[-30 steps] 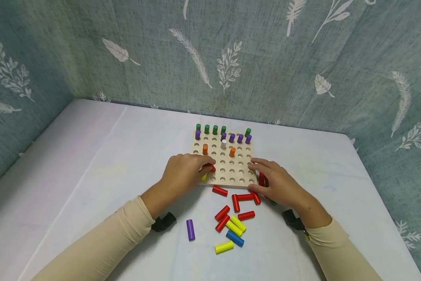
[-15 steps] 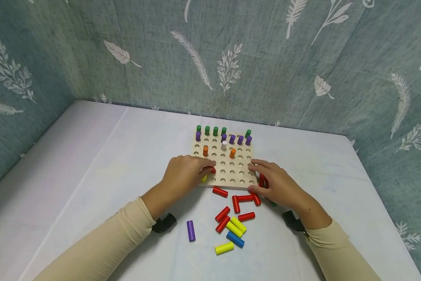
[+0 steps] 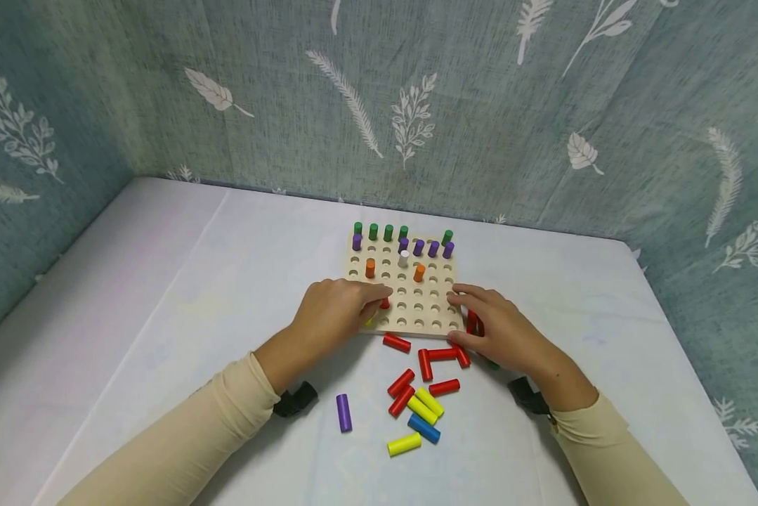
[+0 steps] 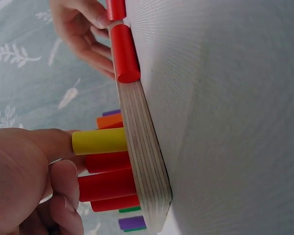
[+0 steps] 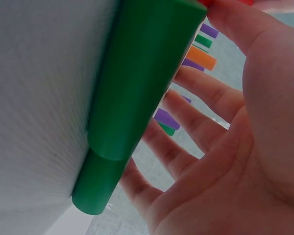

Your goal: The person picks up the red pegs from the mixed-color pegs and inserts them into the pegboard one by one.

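Note:
My left hand (image 3: pixel 331 309) is over the left front of a wooden pegboard (image 3: pixel 409 299), pinching a red peg (image 3: pixel 385 303) that stands upright at a hole. Its fingertip contact is partly hidden. In the left wrist view, a yellow peg (image 4: pixel 99 141) stands in the board before the fingers, with several red pegs (image 4: pixel 108 184) beyond it. At the board's right edge rests my right hand (image 3: pixel 499 327), fingers spread and touching the side, nothing gripped. Beneath its palm, the right wrist view shows two green pegs (image 5: pixel 142 83) lying end to end along the board.
Green, purple (image 3: pixel 433 249), orange (image 3: pixel 369 268) and white pegs (image 3: pixel 404 258) stand in the far rows. Loose red pegs (image 3: pixel 444 387), yellow pegs (image 3: pixel 404 444), a blue peg (image 3: pixel 423 427) and a purple peg (image 3: pixel 343 412) lie on the white cloth in front of the board.
The red peg at my left fingertips has turned from tilted to upright. My right hand has stayed at the board's edge, and the loose pegs have not moved.

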Motion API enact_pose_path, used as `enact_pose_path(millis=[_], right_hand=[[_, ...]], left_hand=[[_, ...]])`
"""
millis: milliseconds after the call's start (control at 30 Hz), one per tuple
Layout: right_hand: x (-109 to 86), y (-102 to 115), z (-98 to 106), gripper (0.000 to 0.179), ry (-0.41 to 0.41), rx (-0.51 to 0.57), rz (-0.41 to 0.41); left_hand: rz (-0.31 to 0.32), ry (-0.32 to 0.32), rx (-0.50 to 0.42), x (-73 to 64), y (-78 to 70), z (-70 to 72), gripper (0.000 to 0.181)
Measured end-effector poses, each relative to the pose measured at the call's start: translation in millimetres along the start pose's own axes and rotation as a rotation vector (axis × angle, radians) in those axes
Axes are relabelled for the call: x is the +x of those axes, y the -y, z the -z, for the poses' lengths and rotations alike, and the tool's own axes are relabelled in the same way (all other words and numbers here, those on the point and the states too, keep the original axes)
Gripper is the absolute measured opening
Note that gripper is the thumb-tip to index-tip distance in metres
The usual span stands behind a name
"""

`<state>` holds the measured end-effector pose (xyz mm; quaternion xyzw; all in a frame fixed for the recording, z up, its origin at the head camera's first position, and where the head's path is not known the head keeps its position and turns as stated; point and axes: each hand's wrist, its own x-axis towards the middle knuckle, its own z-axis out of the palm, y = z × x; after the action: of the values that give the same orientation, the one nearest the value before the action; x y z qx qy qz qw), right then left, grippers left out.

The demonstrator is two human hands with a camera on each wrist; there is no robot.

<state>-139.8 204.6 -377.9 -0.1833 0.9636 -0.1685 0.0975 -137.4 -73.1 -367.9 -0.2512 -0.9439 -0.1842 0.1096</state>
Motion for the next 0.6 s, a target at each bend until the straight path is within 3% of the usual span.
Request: enact_pose_path(millis=[267,600], right_hand=[[0.4,-0.8,-0.1,0.073,0.009,0.0,0.0],[0.7,-0.4,0.7,0.073,0.006,0.004,-0.003]], left_hand=[[-0.002,0.053,0.013,0.8,-0.7,0.4,0.031],[-0.003,0.074,0.005,0.9,-0.9,0.6,0.032]])
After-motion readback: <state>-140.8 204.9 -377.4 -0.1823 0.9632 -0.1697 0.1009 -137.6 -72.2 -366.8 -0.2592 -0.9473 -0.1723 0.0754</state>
